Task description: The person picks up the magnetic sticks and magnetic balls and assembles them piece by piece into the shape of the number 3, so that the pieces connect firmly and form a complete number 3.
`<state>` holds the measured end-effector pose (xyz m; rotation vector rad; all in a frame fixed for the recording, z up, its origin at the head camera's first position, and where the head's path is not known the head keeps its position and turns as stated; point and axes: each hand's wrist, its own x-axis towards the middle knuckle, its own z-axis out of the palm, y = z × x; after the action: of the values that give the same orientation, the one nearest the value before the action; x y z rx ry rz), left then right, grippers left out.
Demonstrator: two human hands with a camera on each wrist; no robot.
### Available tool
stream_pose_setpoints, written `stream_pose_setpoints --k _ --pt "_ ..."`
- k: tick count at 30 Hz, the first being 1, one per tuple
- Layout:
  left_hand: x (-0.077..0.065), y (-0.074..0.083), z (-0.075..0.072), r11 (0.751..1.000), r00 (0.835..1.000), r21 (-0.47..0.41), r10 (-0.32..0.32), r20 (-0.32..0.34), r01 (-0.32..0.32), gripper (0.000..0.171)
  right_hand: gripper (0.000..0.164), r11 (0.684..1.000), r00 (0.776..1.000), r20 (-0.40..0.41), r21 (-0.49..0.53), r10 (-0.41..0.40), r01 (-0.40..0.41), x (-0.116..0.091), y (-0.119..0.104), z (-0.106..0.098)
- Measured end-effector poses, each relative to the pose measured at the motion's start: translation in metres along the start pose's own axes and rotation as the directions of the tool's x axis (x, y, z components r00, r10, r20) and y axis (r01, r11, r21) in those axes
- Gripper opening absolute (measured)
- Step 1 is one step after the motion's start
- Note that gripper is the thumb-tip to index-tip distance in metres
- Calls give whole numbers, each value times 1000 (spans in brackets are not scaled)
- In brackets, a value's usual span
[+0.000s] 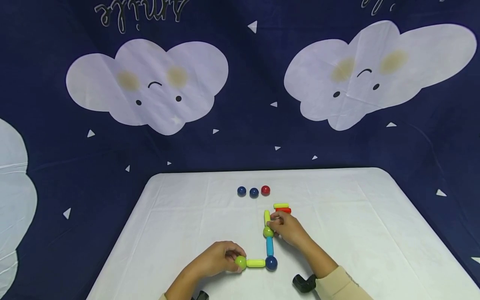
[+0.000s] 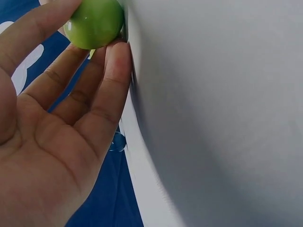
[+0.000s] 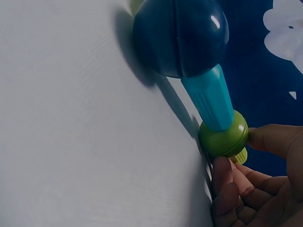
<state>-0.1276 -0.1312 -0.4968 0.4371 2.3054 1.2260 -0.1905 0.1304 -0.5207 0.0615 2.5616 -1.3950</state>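
From afar, my left hand (image 1: 219,259) pinches a green ball (image 1: 241,262), my right hand (image 1: 288,229) a second ball (image 1: 268,232); I'm apparently joining a yellow rod (image 1: 267,216), well inside the worktop's (image 1: 180,221) far edge. Careful alignment seems needed next.

White tabletop (image 1: 150,225), lower half of the head view. Directly on it, below frame centre: two dark-blue balls (image 1: 241,191), one red ball (image 1: 265,190), one yellow rod (image 1: 281,206), one red rod (image 1: 284,210). Lower centre: L-shaped chain of joined balls and rods (image 1: 271,263).
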Motion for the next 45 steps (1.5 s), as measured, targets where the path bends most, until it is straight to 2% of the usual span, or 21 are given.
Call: stream_pose_setpoints --k 7,12,16,20,24,29,33,38,45 --pt "2 4 -9 1000 998 3 15 56 -15 35 40 1000 1000 3 1 -21 21 -3 1 0" --pt "10 6 -21 1000 999 -17 11 45 -10 37 44 999 999 -6 -8 -35 35 -6 1 0" --pt "21 5 -30 999 1000 -47 -3 -5 3 39 47 999 999 -7 3 -36 36 -9 1 -1" --pt "36 5 -37 999 995 -44 6 -103 -10 42 50 999 1000 -3 26 -22 22 -12 2 -1" --pt "51 6 -41 1000 978 -28 5 -207 -11 45 52 999 1000 0 32 -17 17 -13 3 0" --pt "69 8 -46 997 954 -75 2 -299 -26 44 51 999 1000 -5 32 -30 30 -16 3 0" --pt "83 13 -48 997 944 -79 -5 -331 -22 45 51 999 999 -10 34 -40 40 -19 2 0" --pt "102 23 -49 998 938 -51 17 -347 -38 45 50 998 999 -17 25 -51 51 -21 2 -1" --pt "130 38 -51 997 921 44 72 -382 -59 41 51 998 999 -7 31 -48 48 -21 4 -1"
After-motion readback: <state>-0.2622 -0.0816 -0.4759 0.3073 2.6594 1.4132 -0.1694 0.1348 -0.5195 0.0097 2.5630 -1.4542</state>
